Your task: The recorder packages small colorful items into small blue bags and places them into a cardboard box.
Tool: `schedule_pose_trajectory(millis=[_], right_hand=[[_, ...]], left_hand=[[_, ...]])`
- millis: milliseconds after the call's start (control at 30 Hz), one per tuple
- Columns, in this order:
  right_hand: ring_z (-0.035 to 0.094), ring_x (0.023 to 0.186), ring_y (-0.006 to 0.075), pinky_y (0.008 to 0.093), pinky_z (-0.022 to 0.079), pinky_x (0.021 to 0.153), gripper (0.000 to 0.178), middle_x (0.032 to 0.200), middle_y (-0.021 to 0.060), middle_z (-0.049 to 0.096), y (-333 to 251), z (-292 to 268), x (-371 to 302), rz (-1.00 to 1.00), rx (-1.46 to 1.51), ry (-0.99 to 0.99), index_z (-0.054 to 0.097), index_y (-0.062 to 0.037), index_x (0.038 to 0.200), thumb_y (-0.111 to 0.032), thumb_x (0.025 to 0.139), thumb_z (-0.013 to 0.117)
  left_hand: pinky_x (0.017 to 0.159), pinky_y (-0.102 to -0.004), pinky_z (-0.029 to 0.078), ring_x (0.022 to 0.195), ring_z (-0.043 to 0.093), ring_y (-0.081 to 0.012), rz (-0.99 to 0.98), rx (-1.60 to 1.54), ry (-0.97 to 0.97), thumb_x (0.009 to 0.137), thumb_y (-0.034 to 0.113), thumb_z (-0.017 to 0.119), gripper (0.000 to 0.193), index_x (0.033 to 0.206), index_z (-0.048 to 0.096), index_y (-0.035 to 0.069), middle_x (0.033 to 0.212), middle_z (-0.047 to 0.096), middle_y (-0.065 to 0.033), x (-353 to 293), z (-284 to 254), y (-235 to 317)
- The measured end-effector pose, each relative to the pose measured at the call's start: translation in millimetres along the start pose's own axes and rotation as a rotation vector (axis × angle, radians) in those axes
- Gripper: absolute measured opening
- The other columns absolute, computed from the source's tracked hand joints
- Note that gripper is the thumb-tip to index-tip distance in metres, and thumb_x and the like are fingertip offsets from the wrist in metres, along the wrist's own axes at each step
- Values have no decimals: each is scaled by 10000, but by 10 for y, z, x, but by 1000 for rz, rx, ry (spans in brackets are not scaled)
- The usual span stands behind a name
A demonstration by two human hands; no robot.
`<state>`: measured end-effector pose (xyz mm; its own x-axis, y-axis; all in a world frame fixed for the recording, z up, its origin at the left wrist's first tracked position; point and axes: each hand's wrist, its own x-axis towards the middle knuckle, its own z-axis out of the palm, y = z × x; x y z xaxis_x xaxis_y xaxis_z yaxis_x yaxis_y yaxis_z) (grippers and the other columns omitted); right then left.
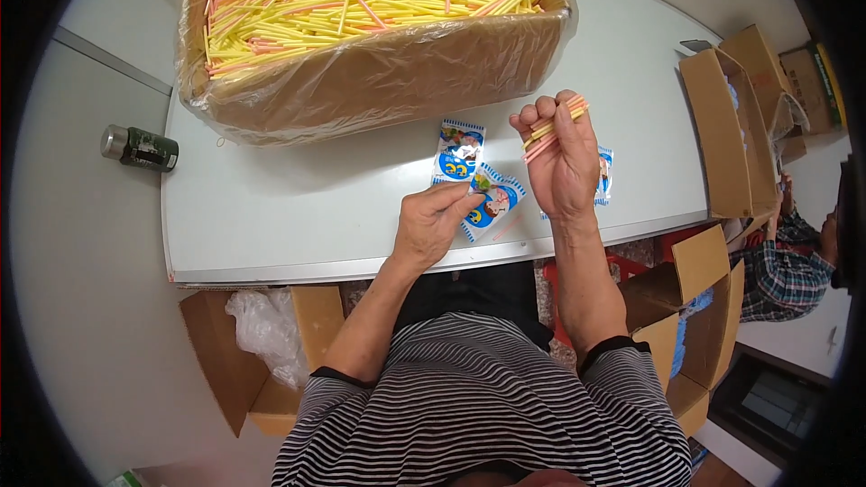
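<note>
- Head view: sticks [541, 139] are clamped in the right hand [563, 160], slanted lengthwise toward the table's [307, 207] near-left corner.
- Left of them, nearer the front edge, a packet [496, 206] is pinched by the left hand [428, 223].

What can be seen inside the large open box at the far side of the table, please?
Inside the large box lie many thin sticks, mostly yellow and pink, with a few greenish ones. The top layer hides anything deeper, including the box's bottom.
</note>
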<state>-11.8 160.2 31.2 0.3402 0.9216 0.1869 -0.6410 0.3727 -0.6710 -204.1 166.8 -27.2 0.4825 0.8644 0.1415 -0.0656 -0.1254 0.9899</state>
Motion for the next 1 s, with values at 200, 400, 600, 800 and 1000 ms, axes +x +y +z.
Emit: schedule_pose_trajectory(millis=[200,400,600,800,1000], right_hand=[[592,994,196,429,478,982,123,1000,43,561,25,76,-60,3,-23,-65,481,-84,1134,-183,1062,478],[597,989,196,430,485,974,117,997,40,565,37,46,-53,7,-8,-47,484,-87,1125,-187,1063,478],[602,990,203,431,492,971,121,1003,46,577,25,25,-50,-11,-12,-76,487,-86,1139,-180,1066,465],[611,969,226,453,508,953,119,986,78,565,0,82,-87,-78,-111,-133,469,-71,1143,-160,1068,445],[620,946,235,475,513,945,103,954,91,551,15,118,-167,-90,-201,-144,451,-62,1117,-149,1066,436]], left_hand=[[717,-250,525,789,661,-95,-149,-65,24,901,85,733,151,1002,745,-27,868,753,-86,-44,33,-1],[678,-222,500,740,621,-68,-232,-149,96,922,93,722,155,978,742,-51,834,731,-47,-34,18,5],[664,-231,500,743,615,-64,-231,-87,3,934,112,709,180,982,739,-59,827,729,-46,-69,31,59],[663,-238,507,736,612,-62,-222,-133,-80,936,141,705,197,978,743,-47,807,728,-50,-88,58,-10],[646,-238,498,726,598,-47,-246,-179,-83,939,157,707,201,972,748,-37,781,714,-26,-55,87,39]])
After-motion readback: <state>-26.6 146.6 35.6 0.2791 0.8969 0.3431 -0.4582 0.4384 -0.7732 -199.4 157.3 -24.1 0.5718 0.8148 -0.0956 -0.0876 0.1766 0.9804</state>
